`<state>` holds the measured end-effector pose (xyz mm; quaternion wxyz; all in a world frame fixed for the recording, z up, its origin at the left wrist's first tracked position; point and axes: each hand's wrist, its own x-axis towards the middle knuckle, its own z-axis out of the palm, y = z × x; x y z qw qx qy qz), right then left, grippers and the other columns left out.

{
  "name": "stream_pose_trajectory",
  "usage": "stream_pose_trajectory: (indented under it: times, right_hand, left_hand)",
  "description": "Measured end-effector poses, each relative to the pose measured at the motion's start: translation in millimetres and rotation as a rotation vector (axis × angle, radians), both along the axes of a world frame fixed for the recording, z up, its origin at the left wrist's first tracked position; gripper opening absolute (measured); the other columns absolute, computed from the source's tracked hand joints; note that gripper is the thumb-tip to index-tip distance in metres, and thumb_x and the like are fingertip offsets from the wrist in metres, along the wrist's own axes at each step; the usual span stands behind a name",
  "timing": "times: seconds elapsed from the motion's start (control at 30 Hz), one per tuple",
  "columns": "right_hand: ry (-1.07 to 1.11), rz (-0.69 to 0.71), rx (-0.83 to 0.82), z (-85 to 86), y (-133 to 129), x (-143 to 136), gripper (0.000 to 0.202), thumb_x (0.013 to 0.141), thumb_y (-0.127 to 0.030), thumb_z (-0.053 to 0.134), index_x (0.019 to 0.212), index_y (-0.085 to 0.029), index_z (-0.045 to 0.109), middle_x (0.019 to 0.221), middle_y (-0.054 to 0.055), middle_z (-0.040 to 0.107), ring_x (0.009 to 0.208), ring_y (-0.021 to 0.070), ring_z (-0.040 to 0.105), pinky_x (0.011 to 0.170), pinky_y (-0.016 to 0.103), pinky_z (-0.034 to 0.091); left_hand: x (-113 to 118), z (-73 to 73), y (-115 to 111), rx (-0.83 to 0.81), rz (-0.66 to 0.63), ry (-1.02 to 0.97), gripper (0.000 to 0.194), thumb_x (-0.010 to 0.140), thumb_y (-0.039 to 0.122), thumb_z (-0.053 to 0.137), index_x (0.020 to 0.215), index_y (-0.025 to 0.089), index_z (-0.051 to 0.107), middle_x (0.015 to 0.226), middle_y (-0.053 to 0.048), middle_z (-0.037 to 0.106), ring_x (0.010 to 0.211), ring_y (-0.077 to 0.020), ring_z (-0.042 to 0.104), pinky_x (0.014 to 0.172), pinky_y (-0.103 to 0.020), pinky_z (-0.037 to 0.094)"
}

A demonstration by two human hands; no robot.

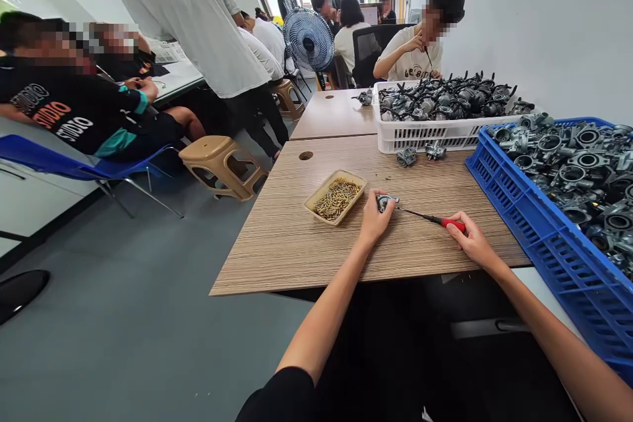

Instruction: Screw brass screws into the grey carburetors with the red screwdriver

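Note:
On the wood-grain table [277, 237], my left hand [376, 214] is closed around a small grey metal part [386, 201]. My right hand [469, 239] grips the red handle of a screwdriver [452, 223]. Its dark shaft points left, and the tip meets or nearly meets the metal part; the exact contact is too small to tell. Just left of my left hand sits a cream tray [320, 216] of small brass pieces [338, 199]. A few loose brass pieces [387, 177] lie behind the metal part.
A blue crate [548, 231] of metal parts stands at the right. Behind it is a white crate [410, 135] of dark parts, with two metal parts [406, 157] in front. A person [415, 53] sits across the table. A tan stool [222, 161] stands left.

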<state>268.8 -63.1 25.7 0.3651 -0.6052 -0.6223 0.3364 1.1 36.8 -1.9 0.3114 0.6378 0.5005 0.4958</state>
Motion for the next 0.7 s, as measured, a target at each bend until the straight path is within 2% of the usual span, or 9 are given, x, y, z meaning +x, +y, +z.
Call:
stream_pose_trajectory:
  times: [0.1, 0.17, 0.27, 0.4, 0.53, 0.7]
  right_hand:
    - [0.03, -0.049, 0.0, -0.7, 0.2, -3.6, 0.05, 0.096, -0.075, 0.05, 0.09, -0.026, 0.054, 0.062, -0.007, 0.039, 0.052, 0.0151, 0.041, 0.052, 0.031, 0.036]
    - [-0.026, -0.056, 0.031, 1.1, -0.6, -5.8, 0.048, 0.098, -0.072, 0.048, 0.09, -0.025, 0.057, 0.064, -0.005, 0.044, 0.057, 0.0166, 0.046, 0.057, 0.032, 0.039]
    - [-0.143, -0.043, 0.072, 3.4, -2.9, -7.4, 0.042, 0.1, -0.064, 0.049, 0.102, -0.024, 0.061, 0.072, -0.002, 0.055, 0.065, 0.0192, 0.053, 0.066, 0.034, 0.043]
    - [-0.17, -0.028, 0.034, 0.1, -4.7, -5.4, 0.039, 0.097, -0.059, 0.053, 0.114, -0.024, 0.056, 0.068, -0.004, 0.054, 0.058, 0.0184, 0.048, 0.063, 0.034, 0.04]
    - [-0.153, -0.025, 0.044, -4.9, -3.1, -1.9, 0.035, 0.096, -0.059, 0.055, 0.107, -0.026, 0.055, 0.067, -0.005, 0.05, 0.058, 0.0179, 0.045, 0.061, 0.033, 0.038]
    - [-0.122, -0.031, 0.078, -5.6, 0.3, -0.9, 0.04, 0.101, -0.062, 0.049, 0.092, -0.025, 0.058, 0.068, -0.003, 0.046, 0.063, 0.0174, 0.044, 0.063, 0.032, 0.036]
  left_hand:
    - [-1.2, 2.4, 7.4, -0.014, -0.055, 0.048, 0.017, 0.099, 0.037, 0.062, 0.106, 0.025, 0.053, 0.091, 0.0, 0.069, 0.082, -0.0168, 0.064, 0.082, -0.029, 0.052]
    - [-2.5, 3.9, 11.2, -0.011, -0.095, 0.075, 0.015, 0.101, 0.038, 0.058, 0.106, 0.024, 0.056, 0.092, -0.001, 0.071, 0.084, -0.018, 0.066, 0.085, -0.03, 0.052]
    - [-4.1, 5.5, 11.7, 0.025, -0.112, 0.095, 0.018, 0.105, 0.039, 0.05, 0.106, 0.024, 0.06, 0.098, -0.004, 0.073, 0.092, -0.0201, 0.068, 0.09, -0.033, 0.052]
    - [-5.5, 7.3, 6.9, 0.029, -0.105, 0.091, 0.024, 0.106, 0.043, 0.048, 0.105, 0.024, 0.063, 0.1, -0.005, 0.075, 0.096, -0.0209, 0.068, 0.091, -0.032, 0.052]
    - [-6.9, 8.7, 5.4, 0.008, -0.105, 0.082, 0.024, 0.106, 0.042, 0.05, 0.106, 0.024, 0.065, 0.104, -0.005, 0.077, 0.097, -0.0205, 0.069, 0.092, -0.032, 0.053]
    - [-7.6, 6.9, 6.6, -0.053, -0.082, 0.055, 0.022, 0.102, 0.041, 0.06, 0.112, 0.023, 0.065, 0.105, -0.006, 0.078, 0.095, -0.0203, 0.071, 0.089, -0.031, 0.054]
